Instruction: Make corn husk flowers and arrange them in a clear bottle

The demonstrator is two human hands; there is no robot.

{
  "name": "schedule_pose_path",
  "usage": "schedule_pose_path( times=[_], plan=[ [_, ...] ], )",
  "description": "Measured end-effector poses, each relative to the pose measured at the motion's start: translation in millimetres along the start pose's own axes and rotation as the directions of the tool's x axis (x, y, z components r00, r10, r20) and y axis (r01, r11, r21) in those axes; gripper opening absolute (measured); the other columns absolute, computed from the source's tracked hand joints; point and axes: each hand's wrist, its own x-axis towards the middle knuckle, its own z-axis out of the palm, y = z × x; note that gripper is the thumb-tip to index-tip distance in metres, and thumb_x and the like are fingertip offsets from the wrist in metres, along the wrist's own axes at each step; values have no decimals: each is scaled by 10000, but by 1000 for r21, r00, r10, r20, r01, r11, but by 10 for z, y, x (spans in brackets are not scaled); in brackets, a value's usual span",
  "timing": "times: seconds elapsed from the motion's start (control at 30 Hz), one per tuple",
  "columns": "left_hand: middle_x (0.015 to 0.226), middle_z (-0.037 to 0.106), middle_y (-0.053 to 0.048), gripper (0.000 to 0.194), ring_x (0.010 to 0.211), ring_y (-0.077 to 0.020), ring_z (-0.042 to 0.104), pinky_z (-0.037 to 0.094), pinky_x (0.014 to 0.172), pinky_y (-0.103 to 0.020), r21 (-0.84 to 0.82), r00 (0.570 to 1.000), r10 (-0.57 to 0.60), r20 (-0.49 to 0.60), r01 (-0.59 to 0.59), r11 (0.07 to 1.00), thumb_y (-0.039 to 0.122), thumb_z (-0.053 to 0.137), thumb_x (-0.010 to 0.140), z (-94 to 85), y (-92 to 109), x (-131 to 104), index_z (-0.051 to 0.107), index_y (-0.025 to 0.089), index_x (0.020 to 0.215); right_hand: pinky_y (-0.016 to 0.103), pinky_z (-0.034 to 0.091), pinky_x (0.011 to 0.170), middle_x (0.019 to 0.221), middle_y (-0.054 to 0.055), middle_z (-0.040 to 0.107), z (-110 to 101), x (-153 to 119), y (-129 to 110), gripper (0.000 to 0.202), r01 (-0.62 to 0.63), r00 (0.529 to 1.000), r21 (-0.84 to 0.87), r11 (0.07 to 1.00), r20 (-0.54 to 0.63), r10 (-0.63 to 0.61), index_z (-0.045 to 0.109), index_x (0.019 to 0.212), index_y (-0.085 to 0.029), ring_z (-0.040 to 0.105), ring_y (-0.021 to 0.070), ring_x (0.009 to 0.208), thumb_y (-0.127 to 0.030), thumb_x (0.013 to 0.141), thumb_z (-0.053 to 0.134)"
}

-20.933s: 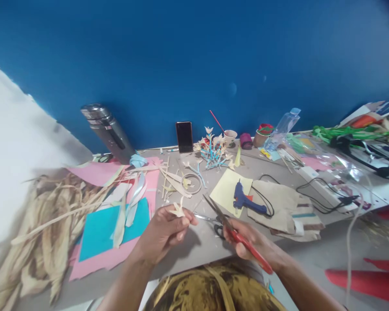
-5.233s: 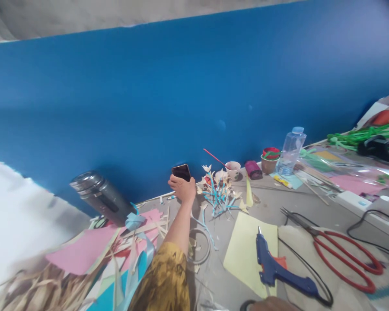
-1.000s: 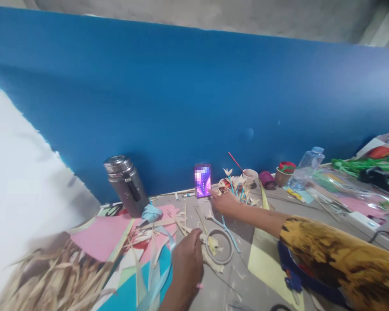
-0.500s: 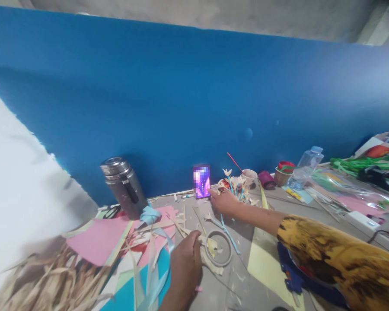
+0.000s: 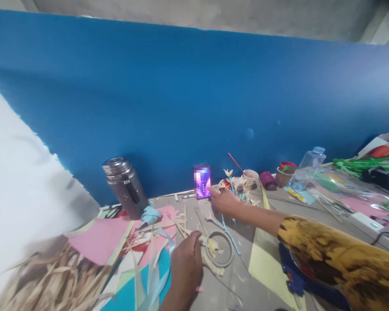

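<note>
Against the blue wall leans a phone (image 5: 202,183) with a lit purple screen, partly blurred. My right hand (image 5: 225,201) reaches to its lower right edge, the index finger stretched out to the screen and nothing visibly held. My left hand (image 5: 186,263) is closed above the near part of the table, its fingers curled out of sight, so anything inside is hidden. Just right of it lies a roll of tape (image 5: 219,249) with pale scraps inside and under it. Pale husk flowers on blue-wrapped stems (image 5: 238,188) stand behind my right hand.
A steel flask (image 5: 126,190) stands at the left, by pink paper (image 5: 99,239) and dried husks (image 5: 58,276). Toward the right are a paper cup (image 5: 250,177) with a red stick, a plastic bottle (image 5: 307,168) and a power strip (image 5: 366,224). A blue glue gun (image 5: 293,276) lies under my right sleeve.
The whole view has shifted very slightly. Both hands and the things on the table keep their places.
</note>
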Motion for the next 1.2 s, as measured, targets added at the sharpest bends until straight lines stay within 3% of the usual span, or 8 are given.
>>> schedule_pose_path(
  times=[0.17, 0.4, 0.53, 0.93, 1.2],
  plan=[
    [870, 792, -64, 319, 767, -199, 751, 562, 682, -277, 7, 1000, -7, -9, 7, 1000, 215, 401, 953, -4, 9, 6, 709, 210, 1031, 440, 605, 613, 1589, 290, 290, -26, -44, -8, 333, 5, 1000, 13, 1000, 2, -5, 660, 1159, -63, 762, 278, 752, -61, 866, 503],
    [892, 803, -53, 292, 760, -192, 762, 583, 690, -269, 11, 996, 22, -84, -22, 1000, 190, 448, 939, 69, -7, -17, 720, 209, 1043, 398, 617, 594, 1582, 212, 382, -263, -472, -125, 315, 92, 996, 44, 995, -16, -91, 664, 1129, -116, 757, 267, 816, -82, 849, 523],
    [903, 807, -63, 289, 769, -197, 771, 604, 707, -277, 28, 985, 90, -149, -87, 996, 155, 462, 919, 110, -39, -6, 728, 190, 1026, 400, 626, 596, 1576, 200, 398, -321, -581, -176, 344, 102, 994, 48, 994, 27, -104, 660, 1154, -112, 758, 275, 836, -70, 842, 522],
    [935, 809, -61, 279, 799, -208, 777, 625, 728, -298, 66, 979, 119, -164, -110, 992, 177, 476, 923, 89, -66, 4, 739, 191, 1013, 390, 632, 675, 1571, 204, 403, -280, -346, -172, 303, 79, 996, 35, 996, 41, -81, 685, 1124, -107, 762, 260, 853, -74, 888, 498],
    [880, 806, -50, 273, 751, -199, 769, 605, 679, -278, 45, 984, 87, -154, -81, 996, 208, 454, 945, 59, -26, 10, 723, 201, 993, 435, 623, 621, 1596, 254, 299, -2, -22, -77, 327, -2, 997, 26, 1000, 74, 0, 668, 1170, -73, 765, 292, 811, -90, 897, 488]
  ],
)
